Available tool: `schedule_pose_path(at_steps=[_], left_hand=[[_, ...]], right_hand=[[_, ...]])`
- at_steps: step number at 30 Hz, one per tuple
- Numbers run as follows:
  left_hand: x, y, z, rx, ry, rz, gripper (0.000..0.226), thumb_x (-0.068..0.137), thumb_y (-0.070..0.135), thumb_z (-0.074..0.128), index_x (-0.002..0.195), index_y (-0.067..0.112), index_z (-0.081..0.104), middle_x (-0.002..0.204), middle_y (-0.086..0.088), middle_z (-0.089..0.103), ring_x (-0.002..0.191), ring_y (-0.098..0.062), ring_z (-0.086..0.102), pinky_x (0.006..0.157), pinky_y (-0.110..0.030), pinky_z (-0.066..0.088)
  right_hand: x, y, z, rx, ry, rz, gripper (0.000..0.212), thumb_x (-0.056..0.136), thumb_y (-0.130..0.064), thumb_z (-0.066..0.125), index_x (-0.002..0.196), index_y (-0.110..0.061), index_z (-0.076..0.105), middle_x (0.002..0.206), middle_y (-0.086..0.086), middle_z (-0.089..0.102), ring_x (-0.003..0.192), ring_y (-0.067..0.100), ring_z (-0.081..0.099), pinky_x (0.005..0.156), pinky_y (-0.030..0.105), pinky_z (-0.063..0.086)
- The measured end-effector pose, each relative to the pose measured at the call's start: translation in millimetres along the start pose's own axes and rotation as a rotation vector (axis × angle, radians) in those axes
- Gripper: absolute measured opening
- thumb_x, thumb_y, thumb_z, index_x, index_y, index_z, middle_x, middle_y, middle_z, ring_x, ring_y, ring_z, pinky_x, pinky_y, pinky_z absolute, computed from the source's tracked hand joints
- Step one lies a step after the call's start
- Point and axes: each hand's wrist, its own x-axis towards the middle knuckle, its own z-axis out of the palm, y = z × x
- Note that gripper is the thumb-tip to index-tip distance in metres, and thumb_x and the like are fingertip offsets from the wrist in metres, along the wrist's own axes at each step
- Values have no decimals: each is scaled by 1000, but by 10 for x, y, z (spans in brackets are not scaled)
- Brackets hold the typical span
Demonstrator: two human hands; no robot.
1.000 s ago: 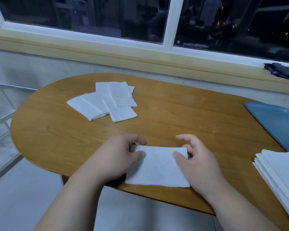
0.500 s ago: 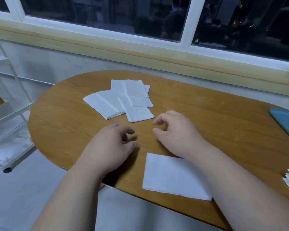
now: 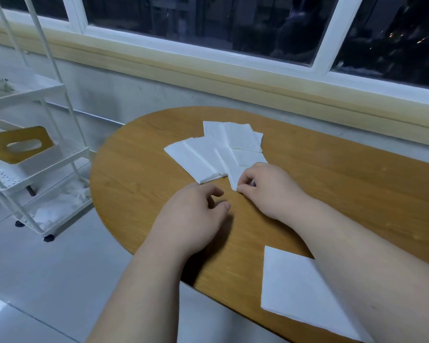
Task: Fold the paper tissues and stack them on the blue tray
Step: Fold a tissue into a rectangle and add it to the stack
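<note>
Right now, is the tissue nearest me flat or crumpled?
Flat. The tissue lies smooth on the table, with straight edges and no wrinkles; the right arm covers part of it.

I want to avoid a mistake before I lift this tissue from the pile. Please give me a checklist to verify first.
1. Right hand pinches the near corner of the nearest tissue in the pile: ok.
2. Only one tissue in the grip: cannot tell.
3. Left hand free, holding nothing: ok.
4. Blue tray in sight for stacking: not ok, out of view.
5. Folded tissue lies flat near the edge of the table: ok.
</note>
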Motion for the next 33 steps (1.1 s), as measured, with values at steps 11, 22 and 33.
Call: schedule_pose_path(at_steps=[11, 22, 33], left_hand=[[-36, 55, 21, -99, 62, 58, 39, 92, 45, 62, 129, 37, 59, 113, 20, 51, 113, 0, 50, 92, -24, 40], [-262, 445, 163, -285, -204, 192, 71, 86, 39, 70, 142, 60, 32, 126, 32, 48, 84, 9, 56, 73, -10, 41], [-511, 714, 315, -479, -287, 272, 30, 90, 23, 71, 107, 49, 69, 91, 1, 61, 79, -14, 60, 77, -31, 49]], right_hand=[[-392, 18, -368, 346, 246, 101, 14, 97, -30, 63, 83, -34, 64, 85, -18, 65, 78, -3, 57, 61, 13, 36], [-1576, 250, -639, 813, 254, 116, 21, 98, -15, 58, 82, -28, 63, 68, -5, 59, 65, 12, 52, 60, 25, 43], [-2150, 473, -524, 1153, 382, 253, 31, 92, -24, 67, 120, -30, 54, 93, 29, 66, 81, 46, 65, 69, 51, 55]])
